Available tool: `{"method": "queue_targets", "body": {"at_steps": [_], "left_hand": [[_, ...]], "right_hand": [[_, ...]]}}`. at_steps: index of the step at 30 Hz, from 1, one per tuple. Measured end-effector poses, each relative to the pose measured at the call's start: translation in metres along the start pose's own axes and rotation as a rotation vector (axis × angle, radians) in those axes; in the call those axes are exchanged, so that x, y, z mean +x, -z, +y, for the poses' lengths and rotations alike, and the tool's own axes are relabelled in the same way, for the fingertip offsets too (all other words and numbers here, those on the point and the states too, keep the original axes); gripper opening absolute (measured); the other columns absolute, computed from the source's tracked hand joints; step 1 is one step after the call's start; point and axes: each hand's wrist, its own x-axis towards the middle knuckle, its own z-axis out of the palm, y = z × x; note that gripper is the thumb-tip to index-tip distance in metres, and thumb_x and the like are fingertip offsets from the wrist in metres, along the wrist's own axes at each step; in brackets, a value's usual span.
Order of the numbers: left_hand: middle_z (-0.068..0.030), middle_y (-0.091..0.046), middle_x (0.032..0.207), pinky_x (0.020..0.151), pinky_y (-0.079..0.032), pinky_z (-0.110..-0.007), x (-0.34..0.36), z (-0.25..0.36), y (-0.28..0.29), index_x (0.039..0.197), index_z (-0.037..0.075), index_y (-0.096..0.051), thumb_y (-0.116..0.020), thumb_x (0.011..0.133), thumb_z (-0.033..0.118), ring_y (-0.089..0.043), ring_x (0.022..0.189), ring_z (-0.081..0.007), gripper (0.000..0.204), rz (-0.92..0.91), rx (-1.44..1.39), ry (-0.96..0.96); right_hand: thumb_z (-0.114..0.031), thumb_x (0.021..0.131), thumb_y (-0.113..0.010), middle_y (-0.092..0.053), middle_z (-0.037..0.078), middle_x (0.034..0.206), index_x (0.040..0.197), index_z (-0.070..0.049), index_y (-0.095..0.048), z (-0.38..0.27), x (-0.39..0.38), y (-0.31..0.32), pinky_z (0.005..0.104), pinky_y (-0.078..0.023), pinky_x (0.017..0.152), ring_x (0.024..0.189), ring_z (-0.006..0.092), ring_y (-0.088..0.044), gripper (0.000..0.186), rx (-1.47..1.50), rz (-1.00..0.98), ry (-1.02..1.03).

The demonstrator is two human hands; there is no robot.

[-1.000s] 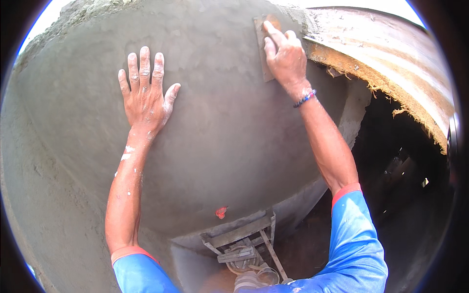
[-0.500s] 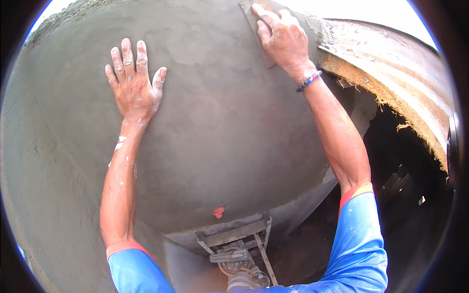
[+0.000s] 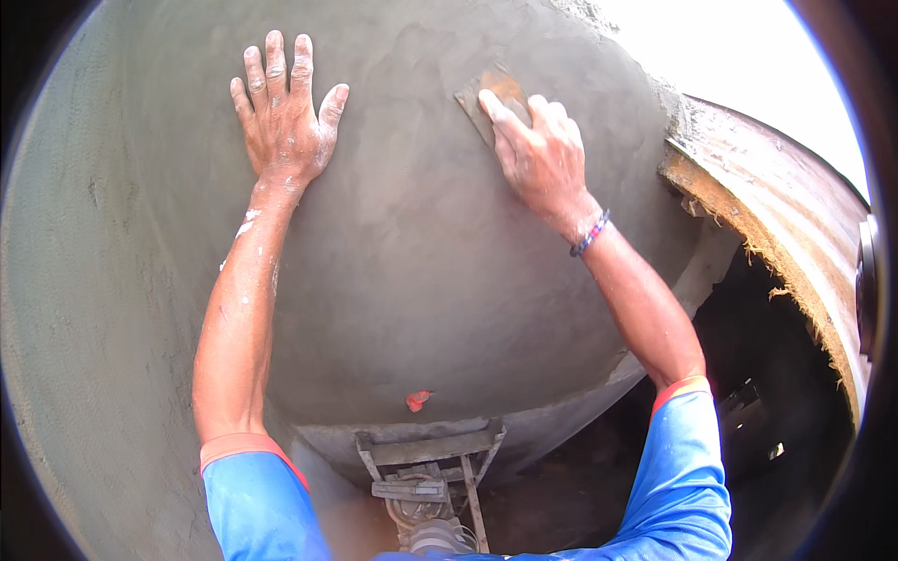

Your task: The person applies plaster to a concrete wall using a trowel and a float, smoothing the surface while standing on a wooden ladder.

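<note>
A smooth grey wall of damp-looking plaster (image 3: 421,252) fills the middle of the view. My left hand (image 3: 288,122) rests flat against its upper left part, fingers spread, with pale smears on the skin. At the upper right my right hand (image 3: 545,154) grips a flat, thin plastering float (image 3: 479,110) and holds it against the plaster. The float has a worn, brownish patch near its top; my fingers cover much of the rest. A beaded bracelet (image 3: 590,234) circles my right wrist.
A red piece (image 3: 418,400) sticks out low on the wall. Below stands a wooden frame (image 3: 432,449) beside my body. To the right, a corrugated sheet (image 3: 776,187) with a ragged fibrous edge overhangs a dark space. Another plastered wall (image 3: 84,280) runs along the left.
My right hand has brought the float down from the wall's top edge, turning it. The left hand still lies flat on the plaster. The whole view has shifted somewhat.
</note>
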Motion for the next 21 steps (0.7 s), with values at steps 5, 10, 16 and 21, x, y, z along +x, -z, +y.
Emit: {"method": "queue_targets", "body": {"at_steps": [5, 10, 16, 21], "left_hand": [[-0.0077, -0.018, 0.165, 0.121, -0.010, -0.056, 0.000, -0.010, -0.001, 0.157, 0.018, -0.028, -0.046, 0.101, 0.051, -0.011, 0.152, -0.0336, 0.067, 0.047, -0.047, -0.050], [-0.0037, -0.018, 0.165, 0.121, -0.010, -0.055, -0.007, -0.013, -0.001, 0.157, 0.022, -0.028, -0.046, 0.100, 0.052, -0.012, 0.152, -0.0306, 0.067, 0.023, -0.051, -0.051], [-0.0027, -0.017, 0.165, 0.122, -0.010, -0.053, -0.009, -0.019, 0.005, 0.157, 0.022, -0.028, -0.046, 0.101, 0.051, -0.012, 0.152, -0.0286, 0.066, 0.007, -0.022, -0.038], [-0.0020, -0.018, 0.165, 0.122, -0.010, -0.053, -0.011, -0.012, 0.003, 0.157, 0.022, -0.029, -0.048, 0.101, 0.049, -0.012, 0.152, -0.0281, 0.065, 0.007, -0.061, -0.032]], "right_hand": [[-0.023, 0.093, -0.061, -0.060, 0.014, 0.097, 0.131, -0.027, -0.064, 0.044, 0.072, 0.011, 0.0441, -0.054, 0.078, 0.087, 0.0332, -0.062, 0.039, -0.036, 0.044, 0.021], [-0.019, 0.089, -0.064, -0.062, 0.017, 0.099, 0.129, -0.023, -0.064, 0.056, 0.008, 0.003, 0.0445, -0.054, 0.076, 0.089, 0.0364, -0.063, 0.040, 0.026, 0.072, -0.409], [-0.017, 0.090, -0.064, -0.059, 0.013, 0.094, 0.129, -0.025, -0.066, 0.007, 0.028, 0.010, 0.0438, -0.053, 0.079, 0.089, 0.0337, -0.062, 0.040, -0.018, -0.105, 0.122], [-0.026, 0.096, -0.056, -0.067, 0.016, 0.103, 0.136, -0.027, -0.061, 0.129, 0.071, 0.016, 0.0451, -0.054, 0.085, 0.094, 0.0370, -0.065, 0.041, -0.052, -0.125, -0.455]]}}
